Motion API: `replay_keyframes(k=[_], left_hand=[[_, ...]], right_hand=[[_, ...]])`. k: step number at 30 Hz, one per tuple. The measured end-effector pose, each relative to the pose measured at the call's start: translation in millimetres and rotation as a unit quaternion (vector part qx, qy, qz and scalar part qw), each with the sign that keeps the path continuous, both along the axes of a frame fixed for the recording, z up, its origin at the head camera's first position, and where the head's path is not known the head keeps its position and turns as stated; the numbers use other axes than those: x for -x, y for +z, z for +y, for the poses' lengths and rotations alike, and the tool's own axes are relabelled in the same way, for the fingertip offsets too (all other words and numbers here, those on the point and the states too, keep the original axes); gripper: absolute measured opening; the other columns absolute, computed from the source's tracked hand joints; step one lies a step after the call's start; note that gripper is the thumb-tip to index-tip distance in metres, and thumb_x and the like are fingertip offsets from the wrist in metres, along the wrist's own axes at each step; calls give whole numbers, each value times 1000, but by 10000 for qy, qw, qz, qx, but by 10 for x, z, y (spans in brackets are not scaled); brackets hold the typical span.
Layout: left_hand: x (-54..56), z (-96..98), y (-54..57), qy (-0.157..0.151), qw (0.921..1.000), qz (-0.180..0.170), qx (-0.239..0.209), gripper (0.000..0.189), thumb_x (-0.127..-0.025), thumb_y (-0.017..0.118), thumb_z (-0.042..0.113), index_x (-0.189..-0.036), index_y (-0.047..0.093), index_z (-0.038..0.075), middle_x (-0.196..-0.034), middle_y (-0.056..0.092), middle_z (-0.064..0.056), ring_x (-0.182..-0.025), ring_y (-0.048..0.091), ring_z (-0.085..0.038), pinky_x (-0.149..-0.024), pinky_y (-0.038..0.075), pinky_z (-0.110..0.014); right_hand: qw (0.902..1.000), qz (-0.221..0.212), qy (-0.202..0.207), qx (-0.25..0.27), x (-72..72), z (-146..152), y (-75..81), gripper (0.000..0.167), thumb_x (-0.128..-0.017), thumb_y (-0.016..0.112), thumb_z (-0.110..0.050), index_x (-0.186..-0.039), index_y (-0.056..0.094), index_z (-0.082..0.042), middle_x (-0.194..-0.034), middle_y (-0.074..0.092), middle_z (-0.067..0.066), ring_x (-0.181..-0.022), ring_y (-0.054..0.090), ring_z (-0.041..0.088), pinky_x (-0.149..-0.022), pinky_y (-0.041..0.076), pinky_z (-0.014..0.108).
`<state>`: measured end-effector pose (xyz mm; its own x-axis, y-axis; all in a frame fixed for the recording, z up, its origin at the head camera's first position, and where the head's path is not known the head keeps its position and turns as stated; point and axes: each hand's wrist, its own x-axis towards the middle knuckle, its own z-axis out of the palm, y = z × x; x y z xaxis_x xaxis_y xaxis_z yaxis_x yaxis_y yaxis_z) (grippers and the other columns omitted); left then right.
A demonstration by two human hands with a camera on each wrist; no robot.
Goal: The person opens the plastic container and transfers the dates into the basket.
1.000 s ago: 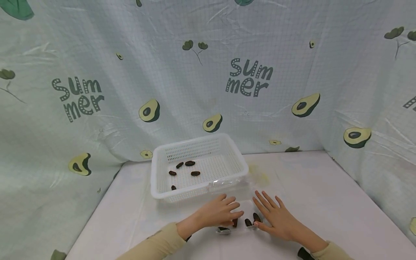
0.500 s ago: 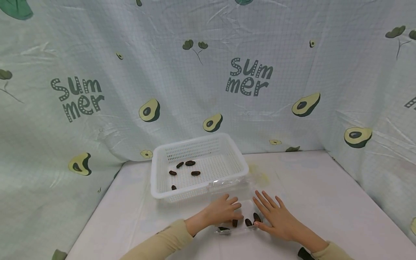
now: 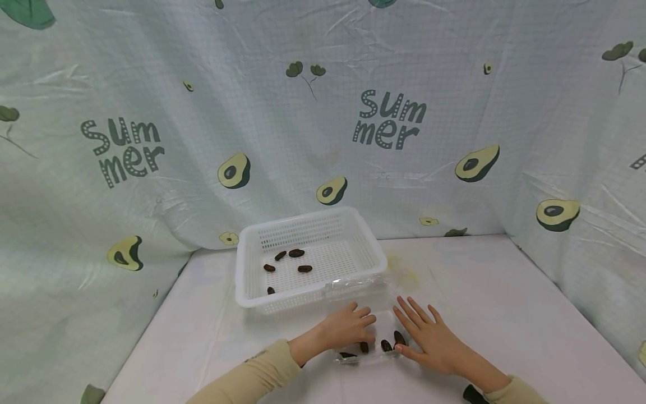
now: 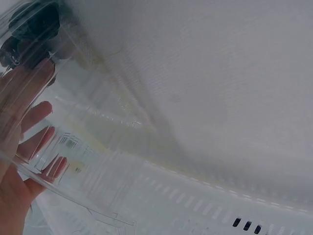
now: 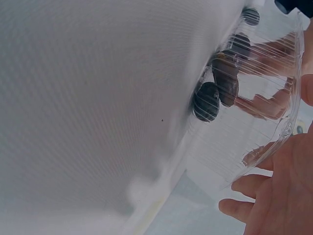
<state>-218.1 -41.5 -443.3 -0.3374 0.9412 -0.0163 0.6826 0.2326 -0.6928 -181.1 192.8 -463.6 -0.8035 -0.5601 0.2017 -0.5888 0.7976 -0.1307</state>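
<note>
A clear plastic box [image 3: 382, 322], its raised back flap against the basket, holds several dark brown dates [image 3: 386, 345] near its front. My left hand [image 3: 348, 328] reaches in over the left half, fingers bent down. Its fingertips are right at one date [image 3: 364, 347]; I cannot tell whether they pinch it. My right hand [image 3: 428, 342] lies at the box's right side, fingers spread and straight, thumb beside the right-hand dates [image 3: 399, 337]. In the right wrist view, dates [image 5: 206, 101] and fingers show through the ribbed plastic [image 5: 264, 125]. The left wrist view shows fingers [image 4: 36, 115] behind plastic.
A white perforated basket [image 3: 241, 269] stands behind the box, with several dates [image 3: 305, 269] scattered on its left side. The white-covered table [image 3: 454, 280] meets an avocado-print curtain [image 3: 282, 129] at the back and sides. A dark object [image 3: 473, 394] sits by the right sleeve.
My left hand has dipped slightly and its fingers have bent further down toward the date at the box's front left. My right hand has stayed in place. The dates in the basket are unchanged.
</note>
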Motion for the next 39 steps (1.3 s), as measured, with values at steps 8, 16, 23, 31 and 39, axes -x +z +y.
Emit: replay_keyframes(k=[8, 16, 23, 31, 39], left_hand=[[-5, -13, 33, -117, 9999, -29, -48, 22, -84, 53, 34, -99, 55, 50, -114, 50, 15, -102, 47, -4, -75, 43, -21], [-46, -25, 110, -244, 9995, 154, -159, 17, -87, 48, 34, -98, 52, 46, -113, 49, 15, -102, 47, -5, -76, 43, -21], [-117, -59, 190, -320, 9978, 234, -540, 7, -87, 49, 36, -92, 52, 38, -105, 51, 14, -94, 47, -5, -71, 41, -22], [-246, -135, 288, -489, 9903, 0, -1298, 10, -83, 55, 38, -87, 49, 30, -95, 50, 13, -87, 45, -6, -67, 35, -23], [-399, -267, 368, -411, 9844, -213, -1698, 10, -83, 57, 34, -85, 51, 27, -100, 52, 11, -89, 46, -7, -68, 35, -23]], right_hand=[[10000, -10, 9, -19, -1, 0, 12, 70, -85, 44, -55, -139, 30, -12, -148, 22, 9, -129, -25, -3, -97, 22, 61], [10000, 25, -5, -15, 5, 4, 5, 70, -85, 42, -56, -139, 30, -13, -146, 24, 11, -129, -24, -3, -98, 22, 61], [10000, -61, 16, 35, 2, 3, 14, 71, -85, 43, -55, -139, 30, -12, -146, 24, 12, -128, -25, -3, -98, 20, 61], [9999, -78, 42, 68, -15, 10, 43, 70, -85, 43, -54, -139, 31, -11, -147, 22, 10, -138, -8, 8, -98, 21, 61], [9999, -118, 3, 94, -13, 9, 42, 71, -85, 43, -54, -139, 30, -10, -148, 20, 8, -134, -16, 2, -99, 20, 61]])
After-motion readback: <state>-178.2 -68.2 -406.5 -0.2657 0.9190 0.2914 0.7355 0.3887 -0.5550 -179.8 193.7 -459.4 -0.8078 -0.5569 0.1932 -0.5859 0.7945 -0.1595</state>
